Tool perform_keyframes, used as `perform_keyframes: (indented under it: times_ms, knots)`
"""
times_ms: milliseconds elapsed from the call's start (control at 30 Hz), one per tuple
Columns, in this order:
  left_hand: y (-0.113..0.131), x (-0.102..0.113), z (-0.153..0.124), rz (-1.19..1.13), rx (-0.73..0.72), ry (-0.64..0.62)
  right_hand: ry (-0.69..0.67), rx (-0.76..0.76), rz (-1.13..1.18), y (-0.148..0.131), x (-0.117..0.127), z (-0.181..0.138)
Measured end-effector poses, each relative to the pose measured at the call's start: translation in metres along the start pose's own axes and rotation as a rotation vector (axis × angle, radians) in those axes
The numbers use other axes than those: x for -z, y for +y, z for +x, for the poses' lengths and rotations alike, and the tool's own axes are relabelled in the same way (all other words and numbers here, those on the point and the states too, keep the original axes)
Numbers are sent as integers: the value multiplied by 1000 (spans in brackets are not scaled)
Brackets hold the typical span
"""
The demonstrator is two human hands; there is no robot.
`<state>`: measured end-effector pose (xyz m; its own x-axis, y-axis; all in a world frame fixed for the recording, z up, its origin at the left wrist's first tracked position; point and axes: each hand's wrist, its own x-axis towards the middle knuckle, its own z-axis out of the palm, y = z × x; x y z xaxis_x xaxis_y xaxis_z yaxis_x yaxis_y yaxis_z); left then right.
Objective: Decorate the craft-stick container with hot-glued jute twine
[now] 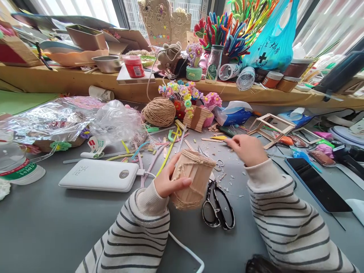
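My left hand is wrapped round a small wooden-stick pot with twine along its top and bottom rims, tilted above the table. My right hand is apart from the pot, to its upper right. Its fingertips are pinched together beside a yellow piece; whether anything thin is between them is hidden. Black-handled scissors lie partly behind the pot, their blades mostly covered by it. A smaller pair of scissors shows just beyond the pot.
A ball of twine, pipe cleaners, sticks and scraps litter the table's middle. A white power bank with a cable lies left, a phone right. An open wooden stick frame stands back right. Jars and craft flowers crowd the ledge.
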<state>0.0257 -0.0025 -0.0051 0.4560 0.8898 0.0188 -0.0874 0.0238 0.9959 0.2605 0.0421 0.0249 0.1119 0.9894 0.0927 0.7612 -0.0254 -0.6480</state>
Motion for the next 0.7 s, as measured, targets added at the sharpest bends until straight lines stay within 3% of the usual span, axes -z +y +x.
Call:
perform_keyframes:
  times_ms: [133,333,500,700]
  knots:
    - [-3,-4,2,-30,69,159,71,-121,-283,38,18,5]
    - [-4,-4,3,-9,111,160,41,-262,-558,54,6,10]
    - [-10,-2,4,-3,117,191,-1,-258,-612,57,3,9]
    - [-15,-1,5,10,80,201,25,-247,-561,61,18,-3]
